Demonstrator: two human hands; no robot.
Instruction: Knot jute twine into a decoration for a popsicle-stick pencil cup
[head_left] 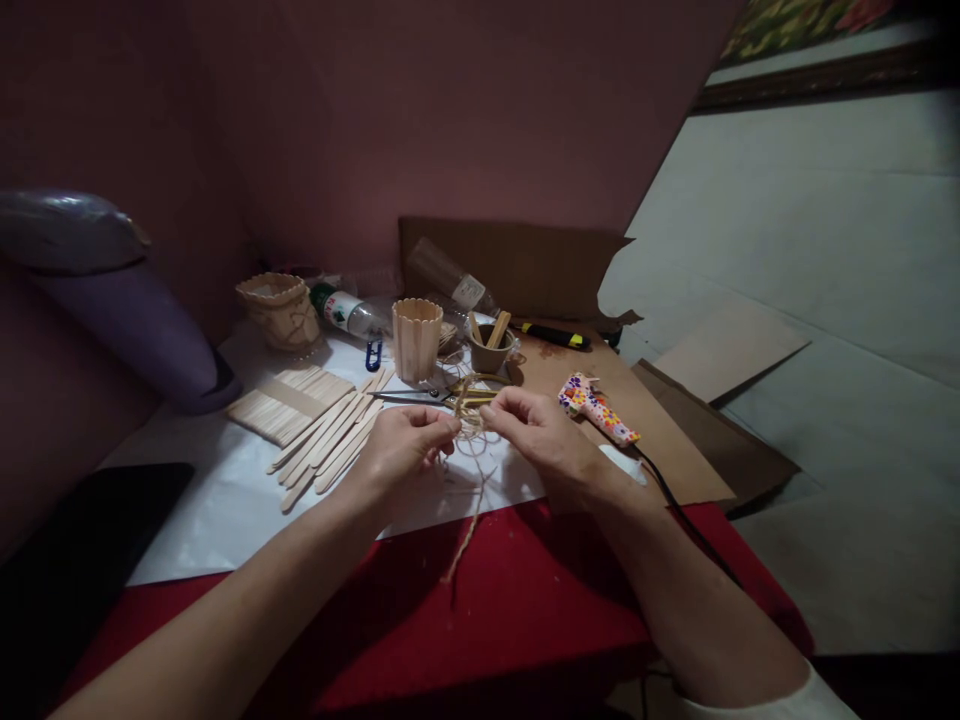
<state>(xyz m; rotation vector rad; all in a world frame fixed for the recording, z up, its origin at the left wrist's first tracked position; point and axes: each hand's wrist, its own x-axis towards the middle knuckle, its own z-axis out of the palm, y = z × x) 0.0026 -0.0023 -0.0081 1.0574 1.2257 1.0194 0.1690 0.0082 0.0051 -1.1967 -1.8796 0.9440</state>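
Pinching twine (471, 428); bottle labels (342, 311) illegible

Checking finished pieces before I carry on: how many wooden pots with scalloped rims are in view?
2. The left pot is toward the picture's back left; the right pot is nearer the middle.

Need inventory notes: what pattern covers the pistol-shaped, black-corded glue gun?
Purple and orange flowers on a pale ground cover the glue gun, in the head view.

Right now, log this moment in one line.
Left hand: pinching twine; right hand: pinching twine; twine tail: over red cloth; glue gun: on cardboard
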